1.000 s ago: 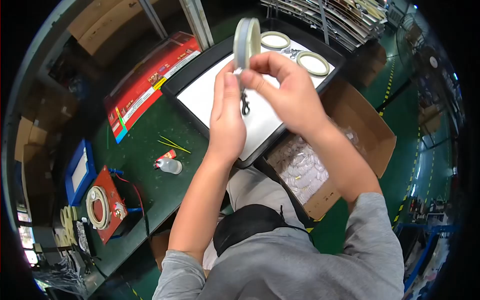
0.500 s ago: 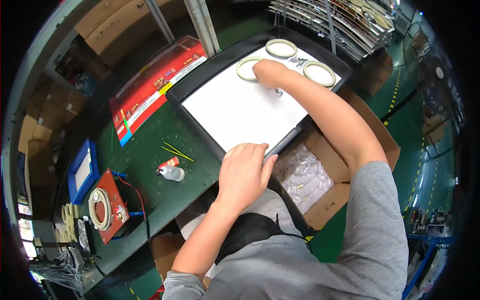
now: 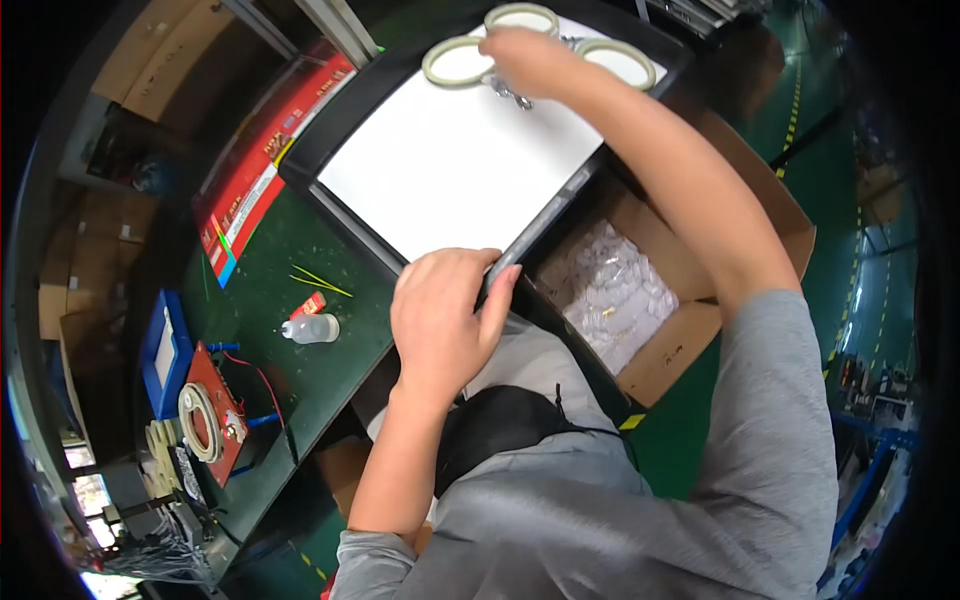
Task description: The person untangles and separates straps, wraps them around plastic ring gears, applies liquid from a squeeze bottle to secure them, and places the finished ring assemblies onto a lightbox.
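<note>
A black-rimmed tray or frame [image 3: 345, 222] with a white panel [image 3: 450, 150] inside lies across the bench corner. My left hand [image 3: 445, 315] grips its near corner, fingers over the rim and thumb along the outer side. At the far end my right hand [image 3: 530, 62] is closed beside a pale ring [image 3: 428, 68]; what its fingers hold, if anything, is hidden. Small shiny metal pieces [image 3: 518, 98] lie just below that hand. Two more pale rings, one at the back [image 3: 522, 12] and one on the right [image 3: 640, 72], rest on the panel.
An open cardboard box [image 3: 672, 362] of clear-wrapped pieces stands right of the tray. On the green bench [image 3: 270, 270] are a small bottle [image 3: 315, 328], yellow strips [image 3: 322, 282], a blue tray [image 3: 160, 385] and a red board with a ring [image 3: 228, 440]. A red printed sheet [image 3: 285, 150] lies behind.
The camera view has shifted, so tray and rings appear higher in the picture. My right hand stays beside the left ring, and more of the metal pieces shows under it. My left hand keeps the tray corner.
</note>
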The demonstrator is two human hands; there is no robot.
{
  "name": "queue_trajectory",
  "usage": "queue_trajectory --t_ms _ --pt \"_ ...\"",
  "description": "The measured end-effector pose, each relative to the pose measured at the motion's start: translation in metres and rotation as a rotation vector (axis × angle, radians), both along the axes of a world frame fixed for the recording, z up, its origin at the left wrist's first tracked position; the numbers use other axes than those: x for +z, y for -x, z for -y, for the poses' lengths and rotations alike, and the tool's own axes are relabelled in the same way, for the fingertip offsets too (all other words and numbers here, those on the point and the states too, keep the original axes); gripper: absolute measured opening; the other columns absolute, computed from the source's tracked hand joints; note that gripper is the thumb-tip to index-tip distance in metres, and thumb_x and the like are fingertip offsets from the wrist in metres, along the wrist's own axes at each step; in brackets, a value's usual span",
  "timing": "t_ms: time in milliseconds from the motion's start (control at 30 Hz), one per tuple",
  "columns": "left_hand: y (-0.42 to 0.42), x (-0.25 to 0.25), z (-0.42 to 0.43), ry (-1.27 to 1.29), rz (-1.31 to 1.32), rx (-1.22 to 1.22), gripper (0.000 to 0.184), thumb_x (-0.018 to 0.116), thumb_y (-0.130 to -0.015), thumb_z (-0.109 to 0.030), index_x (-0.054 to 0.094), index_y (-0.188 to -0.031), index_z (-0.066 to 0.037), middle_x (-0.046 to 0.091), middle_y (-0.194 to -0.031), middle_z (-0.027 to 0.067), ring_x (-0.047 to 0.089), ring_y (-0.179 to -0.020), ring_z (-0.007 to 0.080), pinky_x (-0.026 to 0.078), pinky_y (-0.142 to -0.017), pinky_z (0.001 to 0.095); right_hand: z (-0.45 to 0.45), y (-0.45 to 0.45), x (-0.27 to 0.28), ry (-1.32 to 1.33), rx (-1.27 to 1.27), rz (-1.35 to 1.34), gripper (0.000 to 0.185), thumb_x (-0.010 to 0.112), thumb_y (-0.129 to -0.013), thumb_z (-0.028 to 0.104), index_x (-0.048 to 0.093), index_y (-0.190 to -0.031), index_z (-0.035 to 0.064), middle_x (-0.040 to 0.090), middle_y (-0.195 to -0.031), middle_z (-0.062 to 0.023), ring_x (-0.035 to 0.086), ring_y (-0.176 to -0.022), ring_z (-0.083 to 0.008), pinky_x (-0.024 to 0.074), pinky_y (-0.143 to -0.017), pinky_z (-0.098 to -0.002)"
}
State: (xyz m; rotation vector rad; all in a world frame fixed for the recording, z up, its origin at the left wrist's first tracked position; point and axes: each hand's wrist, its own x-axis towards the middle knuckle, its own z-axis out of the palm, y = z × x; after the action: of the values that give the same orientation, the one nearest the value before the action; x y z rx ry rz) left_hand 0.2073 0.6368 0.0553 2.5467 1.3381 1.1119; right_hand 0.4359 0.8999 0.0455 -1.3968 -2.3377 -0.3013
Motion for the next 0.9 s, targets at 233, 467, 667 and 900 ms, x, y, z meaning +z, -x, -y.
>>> queue_trajectory --t_ms 233,467,667,900 --pt "0.005 -0.005 0.009 -0.212 0.029 -0.027 0.029 0.081 -0.083 -0.01 0.07 -0.109 -0.002 0.072 -0.103 0.0118 0.068 -0.094 0.0338 0.052 -0.086 0.0434 0.185 -0.063 0.024 -0.379 -0.005 -0.835 0.01 0.063 -0.099 -0.002 0.069 -0.108 -0.0029 0.071 -0.093 -0.0056 0.067 -0.085 -0.0097 0.0539 -0.077 -0.0253" --pt "0.005 -0.083 0.075 0.555 -0.113 -0.439 0.028 0.071 -0.093 -0.01 0.068 -0.119 0.001 0.071 -0.116 0.0179 0.065 -0.116 0.0351 0.052 -0.1 0.0443 0.319 -0.203 -0.336 0.846 -0.696 -0.426 0.06 0.078 -0.087 0.035 0.064 -0.131 -0.0032 0.067 -0.131 -0.0269 0.065 -0.123 -0.0416 0.0521 -0.104 -0.0469" --pt "0.027 -0.138 0.079 0.913 -0.199 -0.129 0.057 0.071 -0.099 -0.021 0.052 -0.15 -0.002 0.049 -0.152 0.0258 0.049 -0.139 0.041 0.04 -0.116 0.0472 0.425 -0.127 -0.473 1.53 -0.885 -0.366 0.076 0.079 -0.079 0.035 0.058 -0.14 -0.004 0.06 -0.14 -0.0332 0.058 -0.132 -0.0445 0.0482 -0.111 -0.0452" --pt "-0.004 -0.167 0.053 0.943 -0.303 0.102 0.09 0.073 -0.099 -0.035 0.022 -0.165 -0.001 0.027 -0.163 0.0317 0.034 -0.15 0.0457 0.032 -0.123 0.0487 0.423 -0.076 -0.574 1.474 -1.108 -0.748 0.102 0.083 -0.074 0.037 0.037 -0.159 0.0038 0.046 -0.153 -0.0351 0.048 -0.143 -0.0471 0.0425 -0.118 -0.0493"
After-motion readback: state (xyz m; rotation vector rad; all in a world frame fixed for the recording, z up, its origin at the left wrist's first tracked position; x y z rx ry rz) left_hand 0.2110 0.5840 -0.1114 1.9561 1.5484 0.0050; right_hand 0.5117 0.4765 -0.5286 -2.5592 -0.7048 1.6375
